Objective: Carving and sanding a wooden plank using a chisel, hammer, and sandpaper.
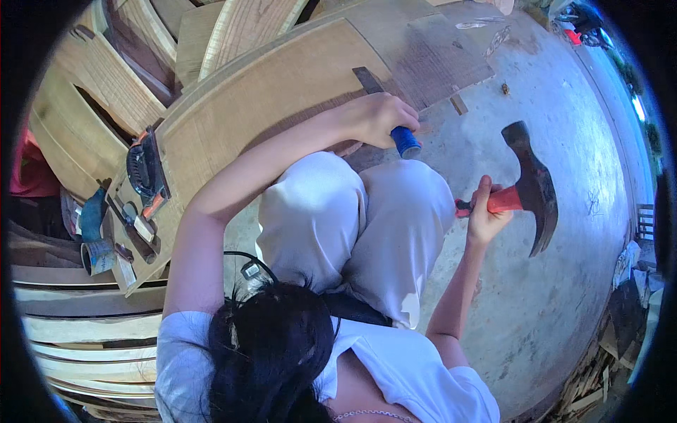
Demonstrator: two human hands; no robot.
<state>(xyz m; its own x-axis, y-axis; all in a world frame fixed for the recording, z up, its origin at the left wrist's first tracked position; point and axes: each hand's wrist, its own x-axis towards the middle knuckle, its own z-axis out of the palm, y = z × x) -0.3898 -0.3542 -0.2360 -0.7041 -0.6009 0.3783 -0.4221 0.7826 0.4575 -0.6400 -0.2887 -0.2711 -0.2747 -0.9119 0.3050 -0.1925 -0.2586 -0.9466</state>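
My left hand (384,120) is closed around a chisel. Its blue handle end (406,143) sticks out toward my knees, and its flat dark blade (367,80) points away, over a brown wooden board (282,84). Whether the blade touches the board I cannot tell. Off to the right, my right hand (488,217) grips a claw hammer (539,189) by its red and black handle, close below the dark metal head. The hammer is held beside my right knee, apart from the chisel.
At the left lie a black and orange power tool (147,169), several small hand tools and a tape roll (98,256). Curved wooden planks (106,74) are stacked behind them. A thin brown sheet (441,60) lies on the concrete floor (564,282); wood scraps (589,395) edge the lower right.
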